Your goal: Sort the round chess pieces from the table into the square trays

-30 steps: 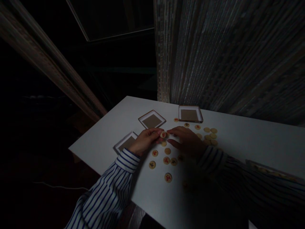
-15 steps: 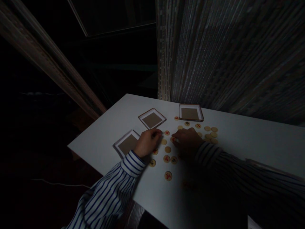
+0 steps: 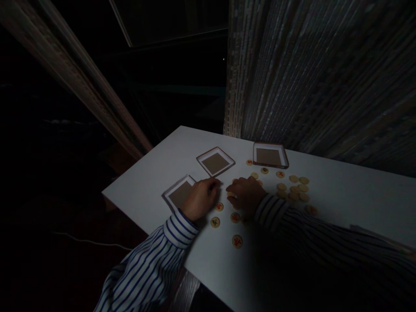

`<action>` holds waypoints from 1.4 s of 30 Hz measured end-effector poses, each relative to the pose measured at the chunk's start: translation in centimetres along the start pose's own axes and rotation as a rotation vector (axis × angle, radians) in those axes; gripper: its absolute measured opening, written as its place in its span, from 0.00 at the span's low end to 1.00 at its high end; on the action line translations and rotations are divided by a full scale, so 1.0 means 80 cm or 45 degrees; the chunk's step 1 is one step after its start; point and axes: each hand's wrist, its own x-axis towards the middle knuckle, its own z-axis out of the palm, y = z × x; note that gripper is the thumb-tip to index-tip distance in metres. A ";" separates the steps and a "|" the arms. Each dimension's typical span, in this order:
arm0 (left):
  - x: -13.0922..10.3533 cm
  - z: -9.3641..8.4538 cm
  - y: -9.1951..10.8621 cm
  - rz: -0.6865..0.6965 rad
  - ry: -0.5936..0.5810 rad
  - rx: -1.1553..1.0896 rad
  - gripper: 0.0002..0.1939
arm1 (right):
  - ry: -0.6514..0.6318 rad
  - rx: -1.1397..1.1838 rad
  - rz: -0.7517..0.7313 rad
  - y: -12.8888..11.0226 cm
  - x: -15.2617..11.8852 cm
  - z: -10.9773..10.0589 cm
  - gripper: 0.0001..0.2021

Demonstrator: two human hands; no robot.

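My left hand (image 3: 201,198) hovers by the right side of the nearest shallow box (image 3: 168,200). Its thumb and fingers are curled together, and whatever may be between them is hidden. My right hand (image 3: 246,193) faces it, palm down, with its fingertips closed on a pale face-down Chinese chess piece (image 3: 231,195). Below the hands lie a face-up piece with a red character (image 3: 235,217), another red piece (image 3: 219,206), a dark-lettered piece (image 3: 215,222) and a red piece nearer me (image 3: 237,241). The right hand covers some pieces.
Two more shallow open boxes stand farther back, one in the middle (image 3: 200,160) and one at the right (image 3: 287,161). Several face-down pieces (image 3: 294,190) cluster right of my hand on the white table (image 3: 146,173). A string curtain (image 3: 276,86) hangs behind in dim light.
My right hand has moved left, from a red-lettered piece to the face-down piece nearer my left hand. The left hand keeps its curled pose. The view has swung slightly left.
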 end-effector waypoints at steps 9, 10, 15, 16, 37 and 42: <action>-0.010 -0.002 0.017 0.169 0.148 -0.065 0.15 | 0.034 1.456 0.267 0.027 0.003 -0.010 0.17; -0.011 -0.002 0.022 0.201 0.173 -0.058 0.14 | 0.041 1.519 0.269 0.029 0.001 -0.010 0.17; -0.010 -0.004 0.034 0.336 0.231 -0.052 0.10 | 0.051 1.658 0.263 0.029 -0.005 -0.006 0.14; -0.010 -0.004 0.034 0.355 0.230 -0.055 0.09 | 0.050 1.672 0.267 0.028 -0.006 -0.005 0.14; 0.026 0.021 -0.001 0.191 -0.226 0.594 0.08 | -0.219 0.131 -0.072 0.015 -0.028 -0.001 0.11; 0.013 0.016 0.010 0.287 -0.016 0.230 0.14 | -0.021 1.047 0.277 0.032 -0.035 -0.010 0.13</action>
